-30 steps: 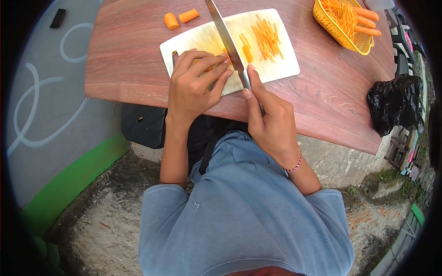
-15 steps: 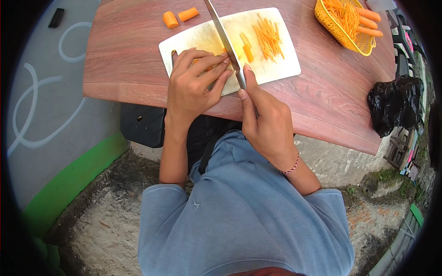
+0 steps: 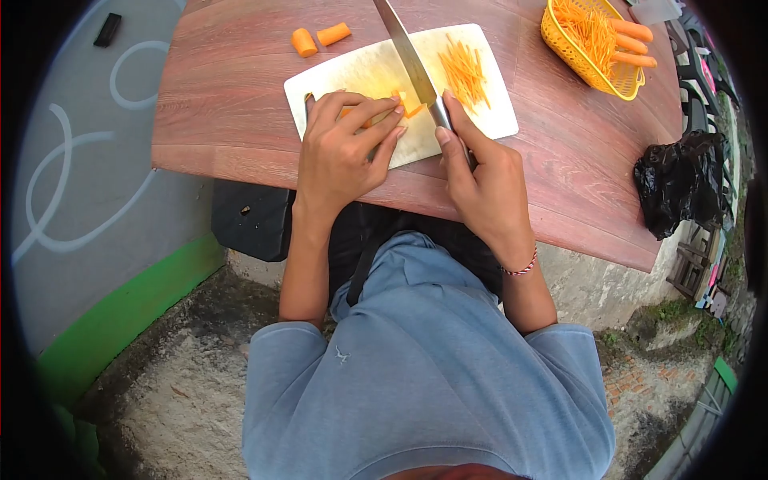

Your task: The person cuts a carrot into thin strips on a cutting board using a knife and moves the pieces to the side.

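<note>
My left hand rests on the white cutting board, its bent fingers over a carrot piece that they partly hide. My right hand is wrapped round the handle of a kitchen knife. The blade points away from me, a little right of the left fingertips and apart from them. Thin carrot strips lie in a pile on the board's right side. Beyond the board's far left edge are two carrot chunks, one upright and one on its side.
On the wooden table, a yellow basket at the far right holds shredded carrot and several peeled carrots. A black plastic bag hangs by the right edge. Below the left edge is a black seat.
The knife has moved right, away from my left fingertips. Cut carrot that was right of the blade now lies left of it. My left hand stays over the carrot.
</note>
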